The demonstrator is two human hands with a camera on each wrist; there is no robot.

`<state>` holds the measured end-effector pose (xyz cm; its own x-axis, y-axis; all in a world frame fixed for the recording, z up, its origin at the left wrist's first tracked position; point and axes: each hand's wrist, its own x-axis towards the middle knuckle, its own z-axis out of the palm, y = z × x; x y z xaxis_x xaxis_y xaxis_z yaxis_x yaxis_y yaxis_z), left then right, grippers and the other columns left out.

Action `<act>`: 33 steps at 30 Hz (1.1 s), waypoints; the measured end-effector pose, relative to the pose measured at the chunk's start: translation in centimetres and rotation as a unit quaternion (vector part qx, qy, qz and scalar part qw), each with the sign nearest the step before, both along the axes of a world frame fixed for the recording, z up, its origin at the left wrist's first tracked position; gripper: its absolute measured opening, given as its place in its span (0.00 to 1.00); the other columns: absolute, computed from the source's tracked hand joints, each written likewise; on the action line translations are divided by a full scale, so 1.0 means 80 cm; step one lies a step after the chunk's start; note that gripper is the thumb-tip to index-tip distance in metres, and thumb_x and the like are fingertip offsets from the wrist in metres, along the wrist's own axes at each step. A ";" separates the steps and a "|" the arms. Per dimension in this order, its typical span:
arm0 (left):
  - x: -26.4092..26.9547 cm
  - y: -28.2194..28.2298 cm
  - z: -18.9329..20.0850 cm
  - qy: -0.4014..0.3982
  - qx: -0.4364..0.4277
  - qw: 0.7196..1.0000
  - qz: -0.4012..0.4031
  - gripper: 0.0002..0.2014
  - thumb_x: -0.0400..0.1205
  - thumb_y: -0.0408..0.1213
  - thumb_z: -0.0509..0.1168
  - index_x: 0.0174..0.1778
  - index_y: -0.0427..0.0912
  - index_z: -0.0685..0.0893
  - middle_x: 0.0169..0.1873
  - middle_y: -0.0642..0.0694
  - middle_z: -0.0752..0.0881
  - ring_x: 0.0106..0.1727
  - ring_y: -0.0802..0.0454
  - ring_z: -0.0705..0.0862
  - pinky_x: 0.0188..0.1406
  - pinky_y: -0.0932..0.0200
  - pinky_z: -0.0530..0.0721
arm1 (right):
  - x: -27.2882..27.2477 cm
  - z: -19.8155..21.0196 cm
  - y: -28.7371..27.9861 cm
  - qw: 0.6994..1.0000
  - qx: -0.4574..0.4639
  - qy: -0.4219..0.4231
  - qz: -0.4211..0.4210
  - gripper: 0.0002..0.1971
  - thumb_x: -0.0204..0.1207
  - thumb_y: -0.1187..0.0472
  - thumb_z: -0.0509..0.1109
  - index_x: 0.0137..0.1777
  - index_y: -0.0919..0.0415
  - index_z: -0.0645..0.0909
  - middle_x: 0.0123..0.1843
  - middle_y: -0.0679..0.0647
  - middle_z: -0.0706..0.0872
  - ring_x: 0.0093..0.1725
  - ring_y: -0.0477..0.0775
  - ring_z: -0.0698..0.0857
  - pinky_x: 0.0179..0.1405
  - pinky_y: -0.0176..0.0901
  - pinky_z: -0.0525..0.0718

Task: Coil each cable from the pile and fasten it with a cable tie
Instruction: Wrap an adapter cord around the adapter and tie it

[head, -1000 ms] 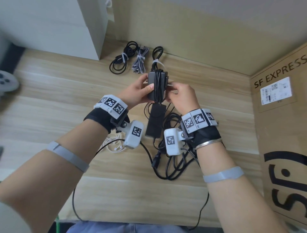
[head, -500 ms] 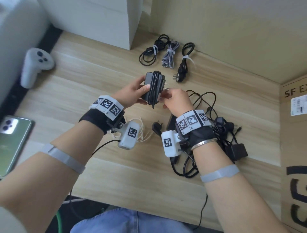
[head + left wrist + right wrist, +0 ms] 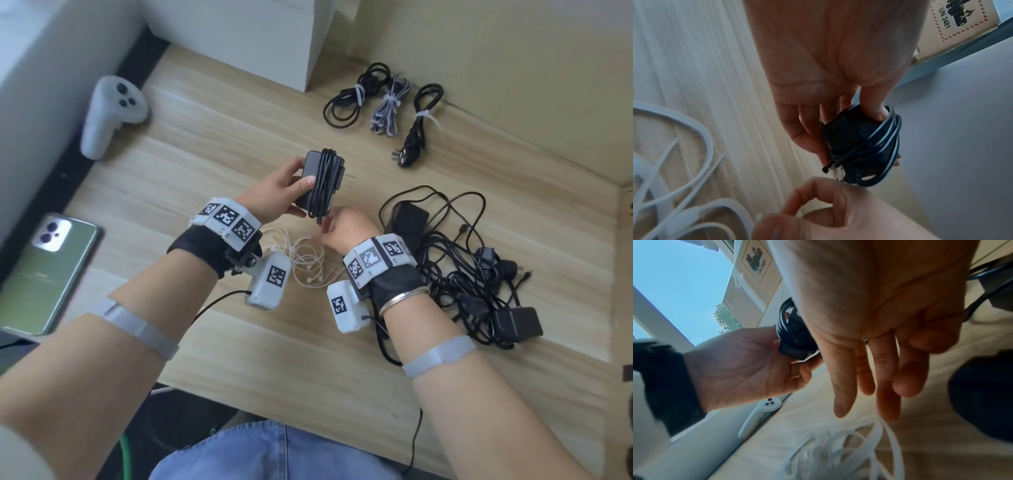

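Note:
My left hand (image 3: 284,192) grips a black power adapter (image 3: 322,181) with its cable wound tightly round it, held above the wooden table (image 3: 205,144). The left wrist view shows the thumb and fingers clamped on the adapter (image 3: 855,142). My right hand (image 3: 339,226) hangs just below it, holding nothing, with its fingers (image 3: 869,369) stretched down over loose white cable ties (image 3: 308,260). A tangled pile of black cables and adapters (image 3: 472,274) lies to the right. Three coiled, tied cables rest at the back: black (image 3: 346,102), grey (image 3: 388,106), black (image 3: 419,126).
A white controller (image 3: 109,113) and a green phone (image 3: 48,270) lie at the table's left side. A white box (image 3: 239,34) stands at the back left, cardboard walls behind and to the right. The table's front edge runs just above my lap.
My right hand has left the adapter's side and dropped below it toward the cable ties. The left hand still holds the wound adapter. My view has swung left.

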<state>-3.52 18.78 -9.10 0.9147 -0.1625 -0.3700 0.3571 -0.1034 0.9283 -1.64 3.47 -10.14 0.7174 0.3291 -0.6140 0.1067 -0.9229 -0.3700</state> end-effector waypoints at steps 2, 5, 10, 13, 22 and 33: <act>0.000 0.002 -0.001 0.003 -0.001 1.000 -0.001 0.18 0.86 0.36 0.52 0.73 0.40 0.64 0.53 0.42 0.80 0.42 0.58 0.85 0.46 0.53 0.86 | 0.000 -0.004 0.001 1.000 -0.018 0.013 0.013 0.10 0.72 0.52 0.72 0.45 0.55 0.77 0.38 0.49 0.82 0.40 0.53 0.81 0.41 0.45 0.78; 0.002 0.002 -0.001 0.010 -0.005 1.000 -0.004 0.18 0.86 0.35 0.52 0.74 0.39 0.63 0.53 0.41 0.80 0.44 0.53 0.84 0.48 0.49 0.85 | -0.001 -0.008 0.000 1.000 -0.017 0.017 0.010 0.06 0.72 0.56 0.72 0.43 0.55 0.77 0.42 0.52 0.85 0.45 0.55 0.84 0.45 0.46 0.81; 0.008 -0.001 0.003 0.011 0.005 1.000 -0.011 0.18 0.86 0.36 0.52 0.73 0.40 0.64 0.48 0.47 0.82 0.43 0.55 0.85 0.46 0.53 0.85 | -0.001 -0.001 -0.007 0.999 0.005 -0.005 -0.032 0.04 0.74 0.59 0.67 0.47 0.55 0.80 0.43 0.50 0.84 0.44 0.53 0.82 0.41 0.40 0.75; 0.013 -0.005 0.006 0.011 -0.005 1.000 -0.008 0.18 0.86 0.36 0.52 0.72 0.41 0.65 0.46 0.49 0.82 0.42 0.57 0.85 0.48 0.50 0.84 | 0.003 0.005 -0.014 0.999 0.014 -0.004 -0.046 0.08 0.75 0.60 0.65 0.49 0.59 0.84 0.43 0.52 0.85 0.45 0.55 0.82 0.44 0.40 0.77; 0.031 -0.029 0.011 0.024 -0.005 0.999 0.037 0.18 0.87 0.38 0.52 0.73 0.40 0.67 0.55 0.48 0.80 0.52 0.59 0.80 0.54 0.71 0.78 | 0.025 0.017 -0.063 0.979 0.026 -0.111 -0.171 0.12 0.78 0.62 0.62 0.47 0.64 0.87 0.40 0.62 0.89 0.46 0.62 0.87 0.51 0.51 0.85; 0.040 -0.068 -0.002 0.148 -0.120 0.981 0.036 0.08 0.87 0.41 0.53 0.58 0.43 0.70 0.39 0.47 0.82 0.25 0.60 0.85 0.32 0.60 0.65 | 0.032 0.017 -0.081 0.953 0.145 -0.120 -0.239 0.09 0.79 0.59 0.66 0.46 0.60 0.87 0.40 0.55 0.90 0.37 0.50 0.89 0.49 0.41 0.85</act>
